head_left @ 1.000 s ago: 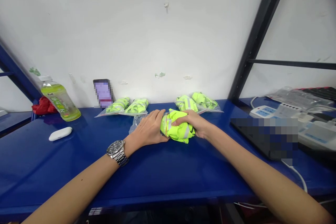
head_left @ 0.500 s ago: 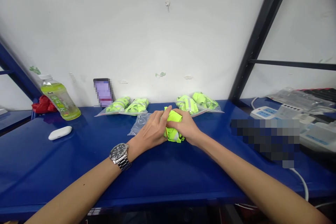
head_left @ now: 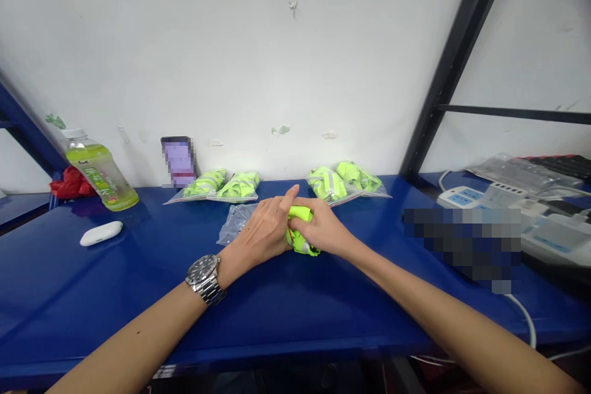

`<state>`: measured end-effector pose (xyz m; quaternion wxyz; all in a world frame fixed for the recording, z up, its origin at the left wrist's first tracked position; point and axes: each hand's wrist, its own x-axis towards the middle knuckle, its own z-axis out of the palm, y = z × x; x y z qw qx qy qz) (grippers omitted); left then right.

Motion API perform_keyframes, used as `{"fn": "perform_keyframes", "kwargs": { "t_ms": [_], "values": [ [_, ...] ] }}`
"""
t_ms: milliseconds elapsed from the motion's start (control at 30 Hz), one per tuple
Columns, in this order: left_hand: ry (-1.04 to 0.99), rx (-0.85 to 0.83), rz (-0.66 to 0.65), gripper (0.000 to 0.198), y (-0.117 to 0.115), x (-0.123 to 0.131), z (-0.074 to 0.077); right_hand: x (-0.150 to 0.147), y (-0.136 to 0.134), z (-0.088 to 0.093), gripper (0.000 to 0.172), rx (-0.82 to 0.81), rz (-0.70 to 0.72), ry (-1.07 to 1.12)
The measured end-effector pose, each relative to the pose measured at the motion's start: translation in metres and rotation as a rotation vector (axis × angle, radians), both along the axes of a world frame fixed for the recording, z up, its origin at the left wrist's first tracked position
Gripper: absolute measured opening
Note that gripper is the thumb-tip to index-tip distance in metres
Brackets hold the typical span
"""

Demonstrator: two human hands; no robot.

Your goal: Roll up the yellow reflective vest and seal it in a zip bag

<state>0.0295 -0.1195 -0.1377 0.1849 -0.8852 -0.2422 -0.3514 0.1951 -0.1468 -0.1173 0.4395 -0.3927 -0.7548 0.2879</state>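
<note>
Cloth (head_left: 301, 213) — left grip (head_left: 268, 223) and right grip (head_left: 323, 225) closed around it — seems only partly inside the bag (head_left: 234, 223), four bagged bundles (head_left: 240, 186) beyond it.

Here, mid-frame, it's cloth bundle (head_left: 301, 239) between left hand (head_left: 268, 225) and right hand (head_left: 325, 228), plastic bag (head_left: 234, 223) beside the left; behind, filled bags (head_left: 239, 186) along the wall (head_left: 231, 55); phone (head_left: 179, 160), then bottle (head_left: 104, 175), frame left; power strips (head_left: 484, 197) far right.

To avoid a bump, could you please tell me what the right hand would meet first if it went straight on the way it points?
The right hand would likely first press into the yellow cloth it holds; just past that appears the left hand, though depth is unclear.
</note>
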Motion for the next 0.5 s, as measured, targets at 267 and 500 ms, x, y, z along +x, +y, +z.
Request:
{"fn": "perform_keyframes", "kwargs": {
  "t_ms": [267, 500],
  "values": [
    [0.153, -0.103, -0.055, 0.093, -0.008, 0.005, 0.008, 0.005, 0.006, 0.012, 0.01, -0.077, 0.088, -0.083],
    [0.203, -0.122, -0.066, 0.093, -0.006, 0.003, 0.011, 0.008, 0.006, 0.018, 0.012, -0.103, 0.18, -0.07]
  ]
}}
